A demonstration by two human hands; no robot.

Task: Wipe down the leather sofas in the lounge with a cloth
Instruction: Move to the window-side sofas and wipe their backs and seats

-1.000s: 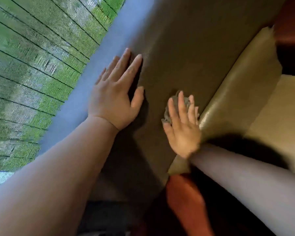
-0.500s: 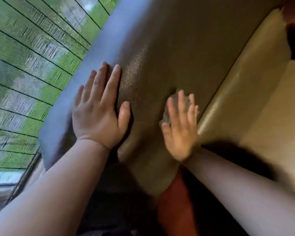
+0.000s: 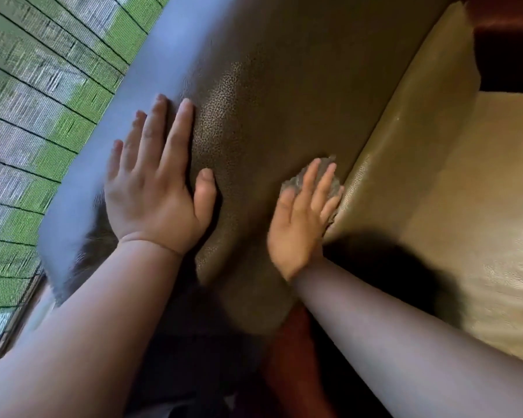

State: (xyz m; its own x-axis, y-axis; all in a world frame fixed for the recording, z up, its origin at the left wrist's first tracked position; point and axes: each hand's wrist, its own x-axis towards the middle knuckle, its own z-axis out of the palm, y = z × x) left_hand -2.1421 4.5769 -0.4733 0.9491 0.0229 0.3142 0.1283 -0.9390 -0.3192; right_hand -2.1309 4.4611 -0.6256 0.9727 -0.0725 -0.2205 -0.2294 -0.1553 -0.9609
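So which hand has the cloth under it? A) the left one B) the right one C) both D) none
B: the grey cloth peeks out from under the flat fingers of the right hand, while the left hand lies bare on the sofa.

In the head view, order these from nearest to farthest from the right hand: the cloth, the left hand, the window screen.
From the right hand:
1. Cloth, directly under its fingers.
2. Left hand, flat on the sofa back, to its left.
3. Window screen, far left, beyond the sofa.
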